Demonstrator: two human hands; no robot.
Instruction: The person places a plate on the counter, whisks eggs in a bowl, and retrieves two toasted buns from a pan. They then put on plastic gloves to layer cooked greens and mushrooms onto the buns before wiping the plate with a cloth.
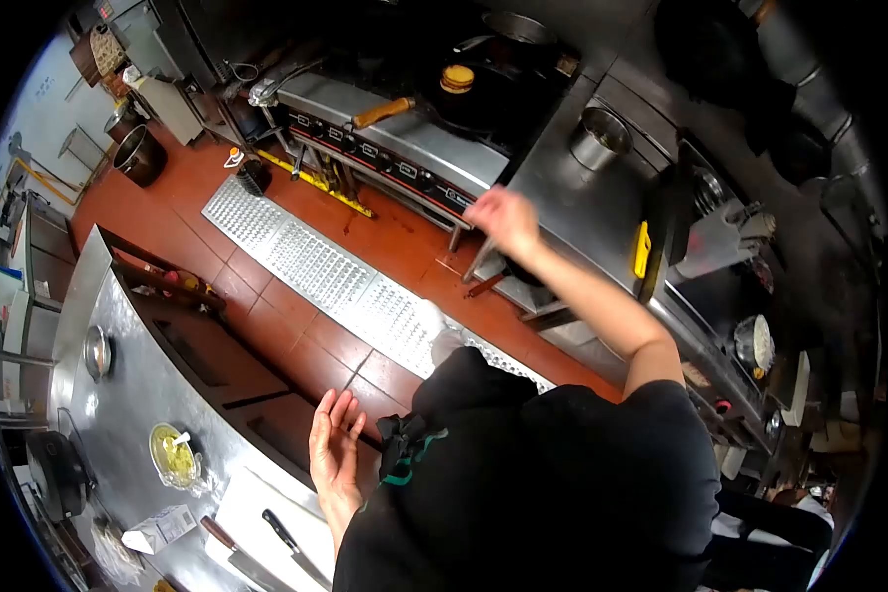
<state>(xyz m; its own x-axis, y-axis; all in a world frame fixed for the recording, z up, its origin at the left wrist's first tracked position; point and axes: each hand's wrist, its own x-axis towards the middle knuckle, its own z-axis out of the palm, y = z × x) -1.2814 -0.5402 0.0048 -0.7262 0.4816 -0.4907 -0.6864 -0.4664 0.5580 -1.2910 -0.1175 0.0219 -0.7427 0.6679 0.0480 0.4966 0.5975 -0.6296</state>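
Note:
My left hand [335,449] is held low beside my body, near the steel counter, with its fingers stretched and nothing in it. My right hand [503,217] reaches out by the stove's front corner; motion smears its fingers, so their pose is unclear. Beyond it, a dark pan with a wooden handle [383,112] sits on the stove [395,138], holding a round golden stack [457,79]. A steel pot [599,138] stands on the worktop [602,202] right of the stove. A yellow-handled tool [642,250] lies near that worktop's edge.
On the left counter [133,395] are a bowl of yellow-green food [175,456], a metal bowl [97,352], a carton [160,529], and a white board [271,508] with two knives. A perforated metal mat [316,266] lies on the red tiled floor.

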